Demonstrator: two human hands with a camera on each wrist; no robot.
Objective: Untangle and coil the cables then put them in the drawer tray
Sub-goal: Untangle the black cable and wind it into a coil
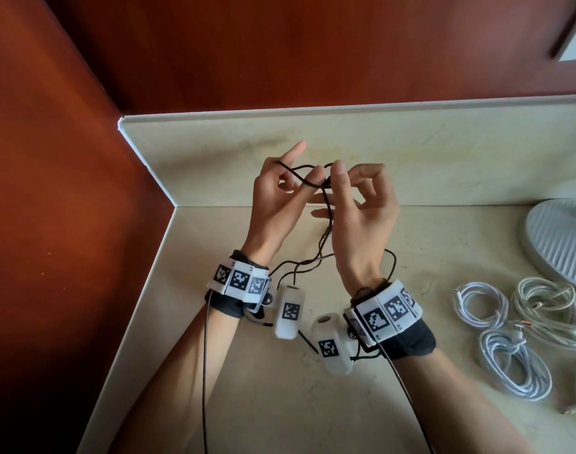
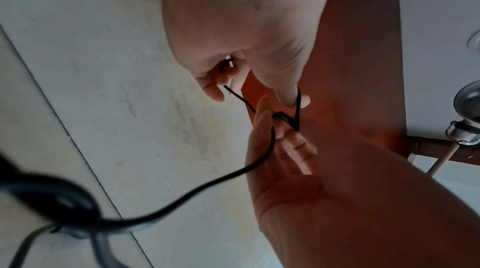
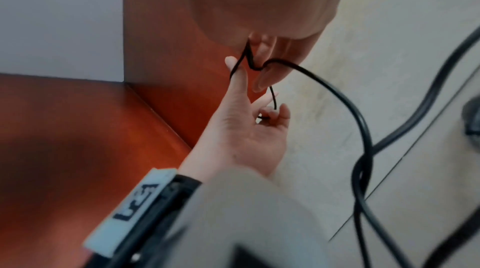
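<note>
1. While both hands are held up over the counter in the head view, the left hand and the right hand pick at a thin black cable. The knot sits between the fingertips, at about 12 o'clock from the wrists. The left hand has the cable looped over curled fingers, with one finger sticking out. The right hand pinches the cable near the knot with thumb and finger. The rest of the cable hangs down toward 6 o'clock onto the counter. White cables lie already coiled at about 4 o'clock, well apart from the hands. A grey round stand is at 3 o'clock. No drawer tray shows.

2. In the left wrist view, the left hand is at 12 o'clock. The black cable runs through its bent fingers. The right hand comes up from 5 o'clock and nips the small knot.

3. In the right wrist view, the right hand is at 12 o'clock, pinching the black cable. The left hand comes in from 7 o'clock, and the cable goes over its fingertip. More cable twists at 4 o'clock.

4. I think pulling hard could make the knot tighter. The hanging part could also catch on the wrist straps and tangle more. A loose pinch could let the cable slip.
</note>
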